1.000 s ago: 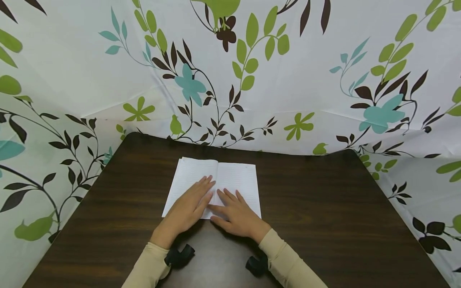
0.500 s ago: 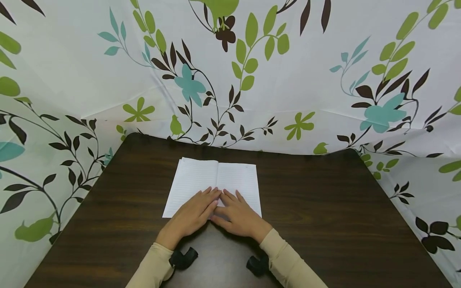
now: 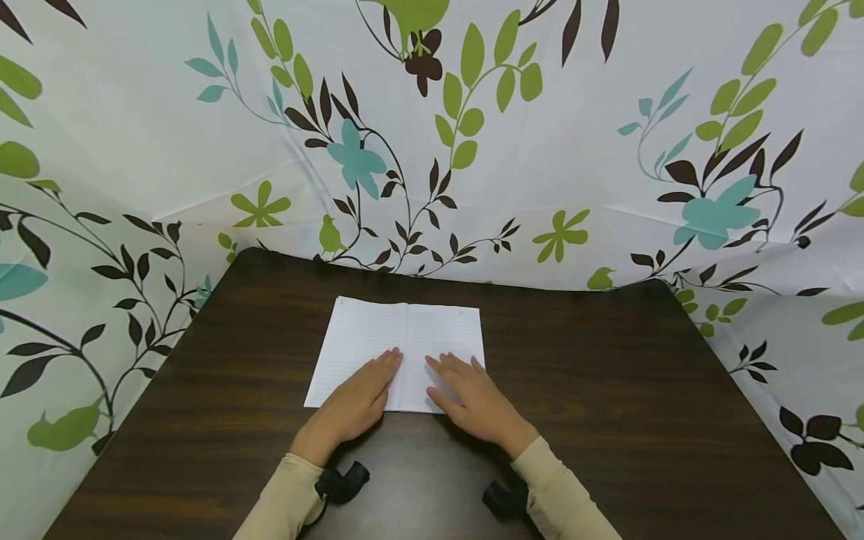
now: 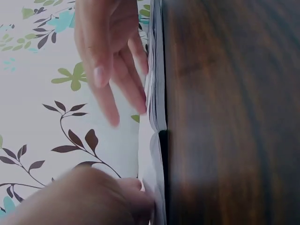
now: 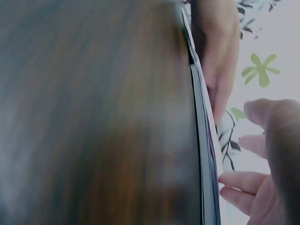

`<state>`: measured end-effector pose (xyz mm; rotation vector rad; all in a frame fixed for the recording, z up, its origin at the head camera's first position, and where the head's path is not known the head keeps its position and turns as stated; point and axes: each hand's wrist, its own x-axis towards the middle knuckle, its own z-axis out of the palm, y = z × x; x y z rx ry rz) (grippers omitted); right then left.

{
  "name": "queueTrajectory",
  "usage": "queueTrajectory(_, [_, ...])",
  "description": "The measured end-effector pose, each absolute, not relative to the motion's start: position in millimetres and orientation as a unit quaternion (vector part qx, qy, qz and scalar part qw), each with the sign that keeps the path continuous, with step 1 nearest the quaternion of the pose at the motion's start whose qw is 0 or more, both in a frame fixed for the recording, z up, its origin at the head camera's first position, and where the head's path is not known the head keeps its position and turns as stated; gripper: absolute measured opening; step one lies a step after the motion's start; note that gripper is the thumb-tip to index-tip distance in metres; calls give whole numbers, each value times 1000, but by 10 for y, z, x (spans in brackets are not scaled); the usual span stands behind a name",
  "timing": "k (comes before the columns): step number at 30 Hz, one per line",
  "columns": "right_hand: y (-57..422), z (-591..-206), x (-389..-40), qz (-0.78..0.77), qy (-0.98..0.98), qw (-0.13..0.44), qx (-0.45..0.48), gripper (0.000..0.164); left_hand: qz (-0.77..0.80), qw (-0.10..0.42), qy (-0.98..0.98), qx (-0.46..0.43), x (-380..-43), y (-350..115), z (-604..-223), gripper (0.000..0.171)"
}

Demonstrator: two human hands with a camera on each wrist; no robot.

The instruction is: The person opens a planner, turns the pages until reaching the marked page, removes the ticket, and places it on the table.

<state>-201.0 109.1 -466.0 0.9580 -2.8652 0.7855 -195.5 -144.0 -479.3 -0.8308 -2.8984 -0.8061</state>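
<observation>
A lined notebook (image 3: 367, 326) lies spread flat on the table, its blank ruled pages facing up. My left hand (image 3: 358, 401) rests on the left page beside the centre fold, fingers straight and together. Over the right page is my right hand (image 3: 479, 401), its fingers extended and slightly spread, pointing towards the fold. From the side, the left wrist view shows the notebook's stacked page edges (image 4: 158, 70), with the right hand's fingertips right at the paper. In the right wrist view the left hand (image 5: 218, 56) lies along the far part of the notebook.
The dark wood-grain table (image 3: 607, 390) extends on both sides of the notebook. A white cloth (image 3: 574, 150) printed with leaves and birds hangs behind and beside it. Each wrist carries a black camera mount (image 3: 343, 482).
The left hand slid down and slightly right to the fold, briefly meeting the right hand. The right hand has since moved right across the right page, and the two hands are now apart.
</observation>
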Motion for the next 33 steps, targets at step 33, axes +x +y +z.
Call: queueTrajectory(33, [1268, -4678, -2027, 205, -952, 4, 228, 108, -213, 45, -940, -261, -1992, -1500, -4859, 52])
